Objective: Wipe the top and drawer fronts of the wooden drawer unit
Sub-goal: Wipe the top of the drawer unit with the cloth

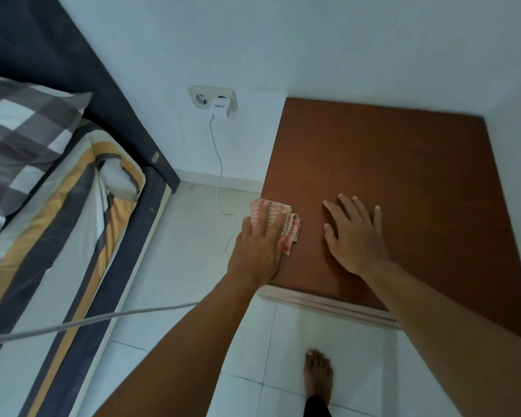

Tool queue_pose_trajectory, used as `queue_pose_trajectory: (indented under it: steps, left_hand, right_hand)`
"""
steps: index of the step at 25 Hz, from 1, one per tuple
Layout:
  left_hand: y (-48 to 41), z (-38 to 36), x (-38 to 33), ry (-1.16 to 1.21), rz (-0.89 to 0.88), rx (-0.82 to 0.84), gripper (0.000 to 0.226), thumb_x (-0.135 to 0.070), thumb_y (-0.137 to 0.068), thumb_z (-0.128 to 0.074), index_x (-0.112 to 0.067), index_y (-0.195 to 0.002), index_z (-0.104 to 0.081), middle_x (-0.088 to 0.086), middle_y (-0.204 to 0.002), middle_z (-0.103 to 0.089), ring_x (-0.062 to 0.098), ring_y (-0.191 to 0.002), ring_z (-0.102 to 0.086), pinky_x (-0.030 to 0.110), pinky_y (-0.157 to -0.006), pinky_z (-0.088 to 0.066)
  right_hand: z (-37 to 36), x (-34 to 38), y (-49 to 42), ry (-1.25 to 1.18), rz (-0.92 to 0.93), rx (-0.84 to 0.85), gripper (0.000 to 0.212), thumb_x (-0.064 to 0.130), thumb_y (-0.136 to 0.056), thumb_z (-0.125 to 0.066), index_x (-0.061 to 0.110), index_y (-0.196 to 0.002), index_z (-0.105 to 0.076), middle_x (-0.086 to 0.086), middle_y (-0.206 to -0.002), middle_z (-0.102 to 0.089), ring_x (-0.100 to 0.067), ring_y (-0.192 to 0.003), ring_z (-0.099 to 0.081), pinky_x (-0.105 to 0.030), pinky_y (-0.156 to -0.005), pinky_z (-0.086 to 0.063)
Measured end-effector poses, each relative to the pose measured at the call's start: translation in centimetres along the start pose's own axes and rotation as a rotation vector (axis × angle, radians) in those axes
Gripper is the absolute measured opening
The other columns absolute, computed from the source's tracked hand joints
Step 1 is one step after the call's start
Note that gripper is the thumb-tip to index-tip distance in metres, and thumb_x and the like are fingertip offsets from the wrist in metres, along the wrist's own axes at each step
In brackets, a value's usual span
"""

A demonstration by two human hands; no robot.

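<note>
**Two hands flat on the wooden drawer unit (403,182), cloth (288,219) under the left one**

Seen from above, the drawer unit fills the right half of the frame, its brown top surface set into the corner of the white walls. A pale trim strip runs along its near edge, and the drawer fronts are hidden from this angle.

The left hand (259,245) lies at the surface's left edge, just right of centre frame. Its fingers are laid fairly straight over the crumpled red-and-white checked cloth and press it onto the wood without curling round it. The cloth pokes out beyond the fingertips and to their right.

The right hand (354,236) rests beside it, apart from the cloth, palm down on the bare wood with fingers spread and holding nothing.

On the wall at upper centre sits a double socket (199,99) with a white charger (221,108) plugged in. Its thin cable (220,176) drops to the tiled floor (178,251).

A bed (73,236) with striped sheets and a checked pillow (21,124) takes up the left side. A bare foot (318,374) stands on the tiles at lower centre.
</note>
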State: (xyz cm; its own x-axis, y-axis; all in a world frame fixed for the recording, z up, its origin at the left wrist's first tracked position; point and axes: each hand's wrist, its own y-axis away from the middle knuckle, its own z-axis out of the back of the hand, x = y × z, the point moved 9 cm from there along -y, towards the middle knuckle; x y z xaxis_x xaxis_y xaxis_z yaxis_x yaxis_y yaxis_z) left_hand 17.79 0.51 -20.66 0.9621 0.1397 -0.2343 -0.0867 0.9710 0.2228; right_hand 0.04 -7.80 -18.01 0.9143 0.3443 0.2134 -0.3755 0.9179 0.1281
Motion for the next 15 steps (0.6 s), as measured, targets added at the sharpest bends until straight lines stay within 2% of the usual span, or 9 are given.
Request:
queue_pose_trajectory:
  steps: [2, 4, 6, 8, 9, 11, 13, 15]
  left_hand:
    - [3.2, -0.9, 0.1, -0.006, 0.006, -0.005, 0.058, -0.04, -0.107, -0.025, -0.032, -0.162, -0.007, 0.006, -0.171, 0.002, 0.042, -0.144, -0.022, 0.051, -0.112, -0.037]
    - [6.9, -1.1, 0.2, -0.012, -0.005, -0.044, 0.065, -0.022, -0.103, -0.037, -0.028, -0.162, -0.009, 0.011, -0.171, -0.004, 0.042, -0.136, -0.033, 0.051, -0.104, -0.045]
    - [11.0, -0.6, -0.2, -0.033, -0.121, -0.148, 0.079, -0.003, -0.085, -0.053, -0.021, -0.157, -0.024, 0.018, -0.164, -0.025, 0.041, -0.119, -0.05, 0.045, -0.082, -0.055]
    - [15.2, -2.1, -0.3, -0.148, -0.246, -0.101, 0.077, 0.0, -0.076, -0.066, -0.021, -0.146, -0.04, 0.011, -0.152, -0.041, 0.034, -0.116, -0.053, 0.037, -0.071, -0.053]
    - [16.9, -2.9, 0.4, -0.122, -0.224, -0.033, 0.074, -0.006, -0.079, -0.072, -0.024, -0.144, -0.041, 0.006, -0.15, -0.042, 0.03, -0.115, -0.051, 0.036, -0.073, -0.052]
    - [18.7, -3.8, 2.2, 0.04, -0.092, 0.058, 0.067, -0.018, -0.089, -0.071, -0.025, -0.147, -0.037, 0.001, -0.155, -0.034, 0.03, -0.111, -0.05, 0.037, -0.084, -0.053]
    - [18.1, -2.2, 1.6, 0.087, -0.111, -0.019, 0.059, -0.017, -0.093, -0.065, -0.024, -0.145, -0.038, 0.0, -0.153, -0.035, 0.029, -0.103, -0.055, 0.039, -0.088, -0.053]
    - [16.1, 0.0, -0.3, 0.092, -0.155, -0.111, 0.062, -0.016, -0.09, -0.066, -0.025, -0.144, -0.036, 0.0, -0.151, -0.036, 0.028, -0.097, -0.057, 0.042, -0.085, -0.054]
  right_hand:
    - [-0.1, -0.3, 3.6, 0.03, -0.038, 0.016, 0.055, 0.043, -0.105, -0.041, 0.033, -0.158, -0.032, -0.002, -0.169, -0.025, -0.026, -0.158, -0.016, -0.06, -0.125, -0.008]
    - [0.1, -0.2, 7.2, 0.052, -0.064, 0.017, 0.055, 0.044, -0.105, -0.04, 0.033, -0.158, -0.032, -0.002, -0.169, -0.025, -0.026, -0.158, -0.017, -0.06, -0.125, -0.009]
    - [0.3, 0.1, 10.1, 0.068, -0.059, 0.032, 0.055, 0.044, -0.105, -0.04, 0.033, -0.158, -0.031, -0.002, -0.169, -0.026, -0.026, -0.157, -0.018, -0.062, -0.125, -0.01]
    - [0.8, 0.6, 12.2, 0.069, -0.051, 0.056, 0.055, 0.046, -0.105, -0.04, 0.034, -0.158, -0.03, -0.001, -0.169, -0.024, -0.025, -0.158, -0.017, -0.062, -0.125, -0.01]
    - [1.2, 0.9, 13.0, 0.061, -0.051, 0.059, 0.056, 0.046, -0.105, -0.039, 0.034, -0.158, -0.029, -0.001, -0.17, -0.023, -0.025, -0.158, -0.017, -0.062, -0.125, -0.009]
    - [2.0, 1.3, 14.0, 0.035, -0.047, 0.056, 0.056, 0.047, -0.105, -0.039, 0.035, -0.159, -0.028, 0.0, -0.17, -0.023, -0.025, -0.158, -0.016, -0.061, -0.125, -0.008]
    - [2.7, 1.4, 14.5, 0.014, -0.04, 0.045, 0.056, 0.046, -0.105, -0.04, 0.034, -0.159, -0.029, 0.0, -0.169, -0.025, -0.024, -0.157, -0.018, -0.061, -0.125, -0.007]
    - [3.2, 0.9, 14.8, 0.0, -0.044, 0.054, 0.056, 0.045, -0.105, -0.04, 0.033, -0.159, -0.03, -0.001, -0.168, -0.027, -0.024, -0.157, -0.02, -0.06, -0.125, -0.007]
